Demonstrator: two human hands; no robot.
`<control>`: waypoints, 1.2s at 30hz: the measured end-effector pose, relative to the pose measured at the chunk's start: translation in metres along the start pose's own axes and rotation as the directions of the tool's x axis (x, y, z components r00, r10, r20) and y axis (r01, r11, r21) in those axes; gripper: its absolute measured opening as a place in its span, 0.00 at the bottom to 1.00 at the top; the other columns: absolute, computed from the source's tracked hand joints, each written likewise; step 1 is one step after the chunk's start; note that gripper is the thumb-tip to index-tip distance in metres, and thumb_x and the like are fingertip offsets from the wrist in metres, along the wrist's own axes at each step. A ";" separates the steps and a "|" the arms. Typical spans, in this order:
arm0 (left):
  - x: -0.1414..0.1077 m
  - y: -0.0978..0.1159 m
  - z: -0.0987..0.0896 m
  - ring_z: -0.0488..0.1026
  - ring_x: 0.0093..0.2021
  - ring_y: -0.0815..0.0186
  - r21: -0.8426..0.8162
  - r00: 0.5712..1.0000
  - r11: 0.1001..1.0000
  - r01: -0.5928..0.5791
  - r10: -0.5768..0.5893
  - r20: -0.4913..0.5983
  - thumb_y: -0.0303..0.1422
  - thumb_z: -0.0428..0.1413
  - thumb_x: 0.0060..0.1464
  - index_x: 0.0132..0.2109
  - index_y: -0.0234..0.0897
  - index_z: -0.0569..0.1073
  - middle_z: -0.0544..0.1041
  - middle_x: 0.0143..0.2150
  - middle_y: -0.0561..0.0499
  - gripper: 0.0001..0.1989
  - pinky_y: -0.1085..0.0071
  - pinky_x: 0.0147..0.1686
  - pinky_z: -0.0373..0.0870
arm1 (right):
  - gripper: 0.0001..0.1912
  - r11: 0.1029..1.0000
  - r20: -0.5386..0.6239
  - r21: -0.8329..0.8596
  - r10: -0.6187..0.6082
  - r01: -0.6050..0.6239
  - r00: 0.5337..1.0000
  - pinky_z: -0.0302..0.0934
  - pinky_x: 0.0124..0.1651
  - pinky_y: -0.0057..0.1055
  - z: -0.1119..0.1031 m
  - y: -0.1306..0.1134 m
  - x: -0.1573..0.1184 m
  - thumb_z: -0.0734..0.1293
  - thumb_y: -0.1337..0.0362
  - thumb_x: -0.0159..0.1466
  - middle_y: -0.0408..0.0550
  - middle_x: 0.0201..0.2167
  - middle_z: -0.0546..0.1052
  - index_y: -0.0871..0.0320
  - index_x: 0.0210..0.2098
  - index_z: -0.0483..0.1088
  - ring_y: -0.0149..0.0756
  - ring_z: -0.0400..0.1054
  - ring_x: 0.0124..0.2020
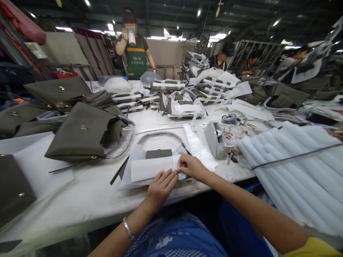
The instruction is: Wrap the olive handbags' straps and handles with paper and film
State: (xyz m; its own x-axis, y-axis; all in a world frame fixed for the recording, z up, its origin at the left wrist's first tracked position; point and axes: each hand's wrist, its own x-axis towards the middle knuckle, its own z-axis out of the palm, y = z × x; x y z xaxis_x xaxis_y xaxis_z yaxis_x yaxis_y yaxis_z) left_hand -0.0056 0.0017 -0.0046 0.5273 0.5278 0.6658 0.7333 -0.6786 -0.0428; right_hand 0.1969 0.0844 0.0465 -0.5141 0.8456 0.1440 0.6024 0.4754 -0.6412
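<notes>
In front of me lies a flat bundle: an olive-green handbag wrapped in thin white sheeting, with a white paper panel across it. A plastic-wrapped handle arches from its far side. A clear strip crosses the panel's right end. My left hand rests on the near edge of the panel, fingers stretched out and flat. Right beside it, my right hand pinches at the bundle's right end, by the clear strip; what sits between its fingertips is hidden.
Olive handbags stand at left. Wrapped bundles pile up at the back. A grey tape dispenser, small metal parts and a stack of white foam sheets lie right. Across the table a person holds a cup.
</notes>
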 end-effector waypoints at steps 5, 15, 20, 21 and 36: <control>0.001 0.003 0.001 0.70 0.59 0.59 0.006 0.999 0.999 0.038 -0.038 0.025 0.28 0.50 0.66 0.57 0.35 0.72 0.75 0.58 0.46 0.14 0.59 0.60 0.64 | 0.12 1.000 0.008 -0.004 0.000 0.001 1.000 0.57 0.33 0.25 0.000 0.001 0.001 0.75 0.69 0.55 0.39 0.28 0.69 0.58 0.30 0.67 0.29 0.64 0.28; 0.007 0.006 -0.001 0.70 0.58 0.57 0.064 0.991 0.997 0.037 -0.045 0.126 0.29 0.51 0.65 0.56 0.35 0.71 0.75 0.57 0.46 0.14 0.59 0.58 0.64 | 0.10 1.000 0.079 0.015 -0.009 0.007 0.997 0.55 0.31 0.25 -0.005 -0.003 0.008 0.72 0.73 0.55 0.38 0.25 0.69 0.58 0.30 0.67 0.28 0.62 0.26; 0.016 0.007 -0.004 0.71 0.56 0.57 0.087 0.987 0.995 0.040 -0.053 0.151 0.29 0.50 0.65 0.56 0.34 0.70 0.76 0.55 0.45 0.14 0.60 0.55 0.65 | 0.07 0.998 0.097 0.064 -0.028 0.021 0.995 0.59 0.31 0.25 -0.010 -0.005 0.009 0.72 0.73 0.55 0.38 0.24 0.72 0.58 0.29 0.70 0.29 0.66 0.26; 0.017 0.007 -0.004 0.72 0.55 0.57 0.086 0.987 0.995 0.044 -0.056 0.150 0.30 0.50 0.65 0.56 0.34 0.70 0.77 0.54 0.44 0.14 0.60 0.55 0.66 | 0.05 0.997 0.092 0.078 -0.031 0.023 0.995 0.61 0.32 0.25 -0.013 -0.005 0.007 0.71 0.71 0.57 0.40 0.26 0.74 0.58 0.31 0.71 0.30 0.68 0.28; 0.012 0.003 0.001 0.72 0.55 0.57 0.094 0.996 0.995 0.015 -0.023 0.088 0.29 0.46 0.66 0.57 0.36 0.71 0.76 0.56 0.48 0.16 0.59 0.55 0.67 | 0.15 0.737 -0.373 0.398 0.674 -0.547 0.637 0.73 0.39 0.37 -0.169 0.099 -0.018 0.70 0.56 0.62 0.56 0.27 0.79 0.63 0.28 0.73 0.43 0.76 0.32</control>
State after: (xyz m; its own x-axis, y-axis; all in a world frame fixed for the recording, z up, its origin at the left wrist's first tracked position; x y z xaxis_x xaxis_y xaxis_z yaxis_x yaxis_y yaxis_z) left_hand 0.0032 0.0063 0.0023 0.5460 0.5863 0.5985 0.7781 -0.6197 -0.1026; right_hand 0.3689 0.1575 0.1078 0.3067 0.9500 -0.0593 0.4819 -0.2086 -0.8511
